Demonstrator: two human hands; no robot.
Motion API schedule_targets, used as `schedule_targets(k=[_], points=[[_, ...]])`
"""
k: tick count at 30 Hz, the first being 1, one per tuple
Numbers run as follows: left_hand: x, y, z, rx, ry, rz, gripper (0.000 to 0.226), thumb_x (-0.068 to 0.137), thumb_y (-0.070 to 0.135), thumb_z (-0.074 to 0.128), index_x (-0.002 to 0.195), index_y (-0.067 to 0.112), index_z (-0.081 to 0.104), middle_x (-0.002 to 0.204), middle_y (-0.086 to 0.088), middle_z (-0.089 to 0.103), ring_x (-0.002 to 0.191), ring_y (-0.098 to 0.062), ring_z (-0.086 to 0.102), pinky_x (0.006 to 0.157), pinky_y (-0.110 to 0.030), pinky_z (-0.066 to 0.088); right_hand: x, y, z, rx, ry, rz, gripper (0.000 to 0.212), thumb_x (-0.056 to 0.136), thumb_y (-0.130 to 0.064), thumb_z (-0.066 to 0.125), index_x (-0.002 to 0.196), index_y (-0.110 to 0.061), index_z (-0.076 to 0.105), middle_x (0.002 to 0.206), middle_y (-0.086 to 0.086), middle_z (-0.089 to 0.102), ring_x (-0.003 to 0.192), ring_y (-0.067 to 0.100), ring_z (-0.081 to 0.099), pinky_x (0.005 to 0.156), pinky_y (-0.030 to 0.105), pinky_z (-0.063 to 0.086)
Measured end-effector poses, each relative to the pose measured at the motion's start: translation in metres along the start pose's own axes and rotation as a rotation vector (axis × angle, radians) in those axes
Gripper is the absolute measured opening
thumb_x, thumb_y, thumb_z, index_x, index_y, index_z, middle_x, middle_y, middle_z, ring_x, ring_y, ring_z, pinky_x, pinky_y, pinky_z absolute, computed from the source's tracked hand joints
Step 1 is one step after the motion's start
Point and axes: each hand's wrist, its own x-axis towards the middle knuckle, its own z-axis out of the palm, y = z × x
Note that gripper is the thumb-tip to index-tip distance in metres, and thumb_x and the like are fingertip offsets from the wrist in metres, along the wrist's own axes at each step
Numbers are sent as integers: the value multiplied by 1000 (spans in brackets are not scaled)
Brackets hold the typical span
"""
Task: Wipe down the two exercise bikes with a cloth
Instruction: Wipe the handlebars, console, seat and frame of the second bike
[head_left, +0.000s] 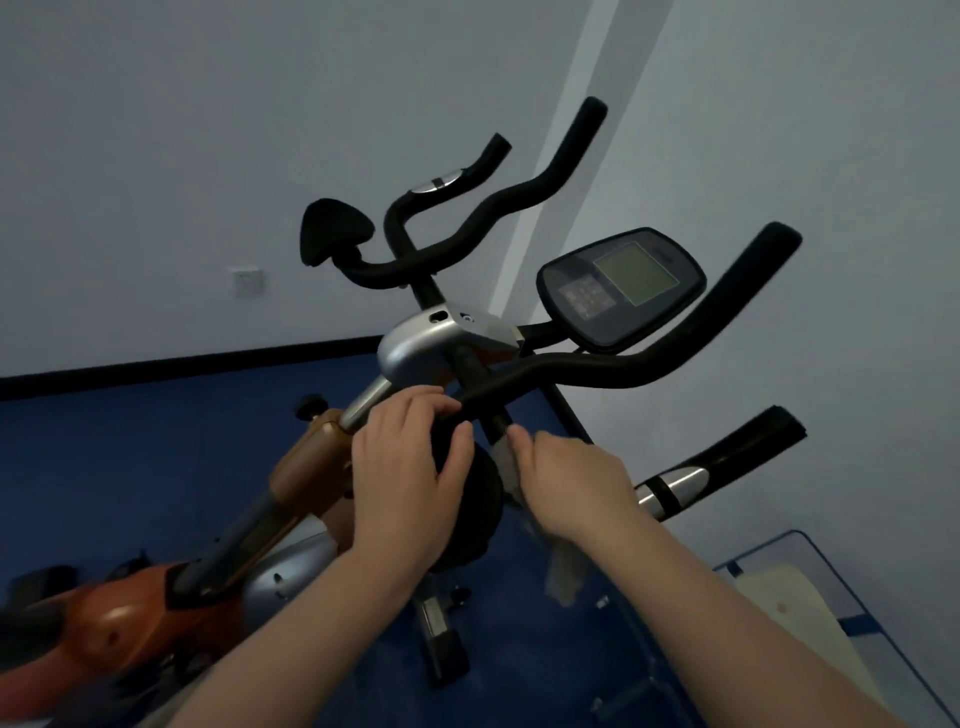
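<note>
The near exercise bike (415, 343), with an orange and silver body, fills the middle of the view, and its black handlebar (597, 366) crosses in front of the silver bracket. The left hand (410, 467) grips a round black part of this bike just below the inner end of the handlebar; its fingers are curled over the top and the thumb presses on the front. The right hand (571, 480) is just beside it, also below the handlebar, and it holds a grey cloth (563, 569) against a thin black bar of the bike; the fingers are closed around the cloth, and the loose end of the cloth hangs down under the wrist. Above the handlebar, to its right part, sits the dark display console (621, 286) with a greenish screen. Behind the handlebar stand a second pair of black handles (519, 197) and a black pad, which seem to belong to the other bike. Under the handlebar lies the blue floor (130, 457).
</note>
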Motion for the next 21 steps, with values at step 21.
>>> schedule_targets(k=[21], points=[[2,-8,0,-157,-44,67,14,93,37,49,100,32,60,111,19,56,108,-4,50,90,-28,40,12,3,-5,178,-123,75,42,98,-60,21,106,-22,36,101,7,61,82,24,57,67,38,40]])
